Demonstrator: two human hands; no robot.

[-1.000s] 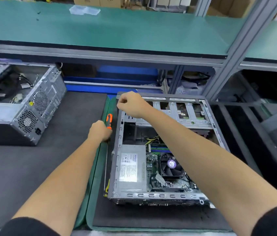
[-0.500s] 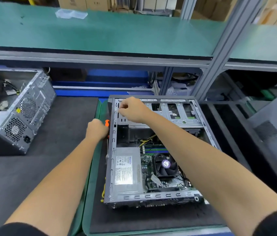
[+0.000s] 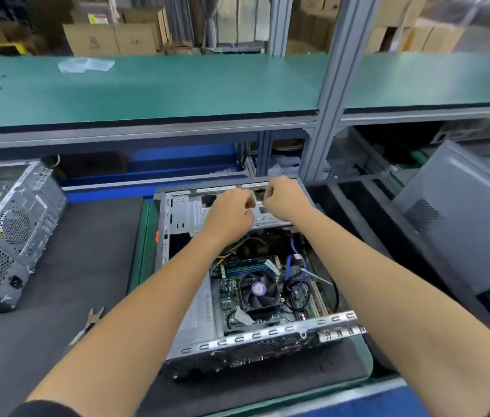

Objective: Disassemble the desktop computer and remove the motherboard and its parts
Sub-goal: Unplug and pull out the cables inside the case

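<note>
My left hand (image 3: 229, 213): fingers curled, knuckles up, over the drive cage (image 3: 189, 210) at the far end of the open computer case (image 3: 237, 341). Whether it grips the metal I cannot tell; blur hides the fingertips.

My right hand (image 3: 284, 199): fingers curled down at the cage's far rim, at about 1 o'clock from the left hand, the two nearly touching. Grasp likewise unclear.

Both forearms: bare, stretched forward from 6 o'clock, crossing above the case; the left covers part of the power supply (image 3: 195, 320).

Computer case: on its side, open face up, on a dark mat (image 3: 268, 386) straight ahead of me.

Motherboard (image 3: 228, 296): seated in the case floor, near half.

CPU fan (image 3: 257, 288): on the motherboard, purple hub.

Blue cable (image 3: 293, 263): at 3 o'clock from the fan.

Second computer case (image 3: 12, 236): at 9 o'clock, on the dark bench surface, fan grilles facing me.

Pliers (image 3: 88, 322): at 8 o'clock from the case, on the bench.

Green shelf (image 3: 147, 85): at 12 o'clock, above the work.

Grey panel (image 3: 463, 218): at 3 o'clock, leaning.
</note>
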